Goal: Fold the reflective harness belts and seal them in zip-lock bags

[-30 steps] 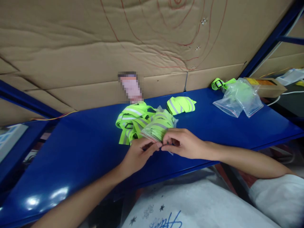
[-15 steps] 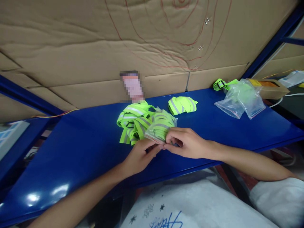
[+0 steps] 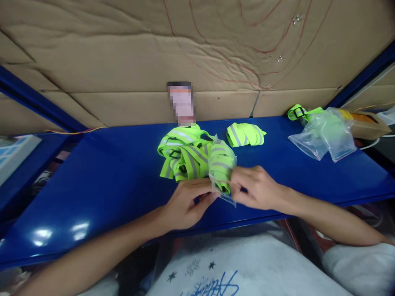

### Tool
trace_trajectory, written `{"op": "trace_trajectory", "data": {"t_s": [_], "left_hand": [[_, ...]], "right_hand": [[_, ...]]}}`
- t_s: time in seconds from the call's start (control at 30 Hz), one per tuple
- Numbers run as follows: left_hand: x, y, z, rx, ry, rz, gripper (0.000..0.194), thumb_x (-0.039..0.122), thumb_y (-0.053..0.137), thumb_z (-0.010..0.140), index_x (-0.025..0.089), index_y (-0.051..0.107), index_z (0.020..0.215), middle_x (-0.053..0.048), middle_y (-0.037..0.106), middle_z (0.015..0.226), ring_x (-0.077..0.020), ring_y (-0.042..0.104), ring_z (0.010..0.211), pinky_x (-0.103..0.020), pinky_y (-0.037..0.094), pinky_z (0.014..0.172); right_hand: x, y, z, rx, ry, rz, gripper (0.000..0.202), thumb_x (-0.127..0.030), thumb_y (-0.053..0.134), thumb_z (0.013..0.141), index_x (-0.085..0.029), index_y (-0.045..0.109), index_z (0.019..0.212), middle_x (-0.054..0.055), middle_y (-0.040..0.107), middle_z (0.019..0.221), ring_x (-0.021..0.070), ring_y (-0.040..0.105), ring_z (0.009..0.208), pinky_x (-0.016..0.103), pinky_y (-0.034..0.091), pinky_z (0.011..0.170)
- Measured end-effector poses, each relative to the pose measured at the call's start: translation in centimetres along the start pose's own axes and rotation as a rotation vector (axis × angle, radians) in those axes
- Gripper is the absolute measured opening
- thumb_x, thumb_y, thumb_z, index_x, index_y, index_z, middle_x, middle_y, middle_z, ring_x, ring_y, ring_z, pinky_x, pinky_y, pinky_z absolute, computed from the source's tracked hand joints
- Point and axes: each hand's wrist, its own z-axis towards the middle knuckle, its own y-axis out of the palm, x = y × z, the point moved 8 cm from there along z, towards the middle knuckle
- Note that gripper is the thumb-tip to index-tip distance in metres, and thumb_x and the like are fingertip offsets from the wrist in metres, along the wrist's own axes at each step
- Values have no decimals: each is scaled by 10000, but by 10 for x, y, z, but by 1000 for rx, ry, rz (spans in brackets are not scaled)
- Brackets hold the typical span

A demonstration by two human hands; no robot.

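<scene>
A clear plastic zip bag (image 3: 222, 154) holds a folded neon-yellow reflective strap (image 3: 224, 187), whose near end shows at the bag's mouth. My left hand (image 3: 189, 203) pinches the left side of that mouth between thumb and fingers. On the opposite side my right hand (image 3: 257, 188) is closed, its curled fingers gripping the bag's edge; its fingertips are partly hidden. Beyond my left hand lies a loose heap of neon-yellow reflective straps (image 3: 185, 154) with a black buckle, against the bag's left side. A separate folded strap (image 3: 246, 135) rests just behind the bag, to the right.
The blue table (image 3: 123, 164) backs onto a cardboard wall (image 3: 123, 61). A phone-like object (image 3: 182, 102), pixelated, leans there. To the right are clear bags (image 3: 327, 133), a buckled strap (image 3: 298, 112) and an open cardboard box (image 3: 364, 123). A blue post (image 3: 367, 74) stands behind them.
The bag has turned more upright and its mouth has spread, showing the strap's near end. My right hand has shifted slightly right, away from my left. The whole view has also shifted.
</scene>
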Motion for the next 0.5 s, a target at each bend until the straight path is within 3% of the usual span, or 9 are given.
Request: {"op": "trace_trajectory", "data": {"t_s": [0.13, 0.23, 0.3, 0.37, 0.43, 0.5], "left_hand": [[0, -15, 2, 85, -40, -20, 133, 189, 580, 1001, 192, 691, 929, 10, 665, 753, -79, 548, 595, -225, 435, 570], [9, -21, 0, 190, 115, 98, 90, 203, 656, 964, 216, 667, 1053, -28, 697, 941, -114, 653, 783, -247, 537, 707], [14, -24, -4, 306, 231, 241, 377, 337, 803, 867, 231, 617, 1178, -99, 655, 1183, -207, 671, 1081, -361, 580, 937], [13, -25, -7, 397, 277, 352, 742, 485, 901, 733, 246, 529, 1329, -176, 523, 1417, -315, 552, 1345, -503, 507, 1119], [9, -22, -6, 400, 283, 417, 944, 555, 894, 711, 266, 409, 1468, -216, 391, 1557, -376, 430, 1468, -581, 449, 1170], [6, -17, -4, 355, 277, 477, 963, 538, 828, 798, 263, 302, 1556, -224, 391, 1574, -390, 431, 1468, -588, 473, 1134]], "right_hand": [[26, -45, -1, 277, 164, -115, 208, -134, 565, 906, -215, 460, 745, 12, 598, 739, 135, 571, 687, 282, 432, 658], [39, -55, -4, 312, 288, 108, 258, -236, 553, 981, -217, 441, 750, 55, 691, 879, 170, 657, 822, 307, 503, 741], [43, -49, -6, 319, 364, 345, 305, -329, 567, 1002, -217, 432, 752, 58, 714, 901, 165, 668, 785, 298, 521, 693], [46, -43, -8, 368, 419, 539, 341, -394, 602, 988, -217, 432, 751, 56, 711, 884, 155, 654, 718, 286, 518, 630], [44, -37, -7, 393, 425, 682, 351, -419, 628, 971, -216, 438, 757, 52, 704, 886, 142, 627, 668, 273, 502, 586], [39, -34, -4, 365, 373, 779, 349, -426, 624, 977, -214, 442, 769, 47, 695, 901, 133, 614, 662, 264, 500, 574]]}}
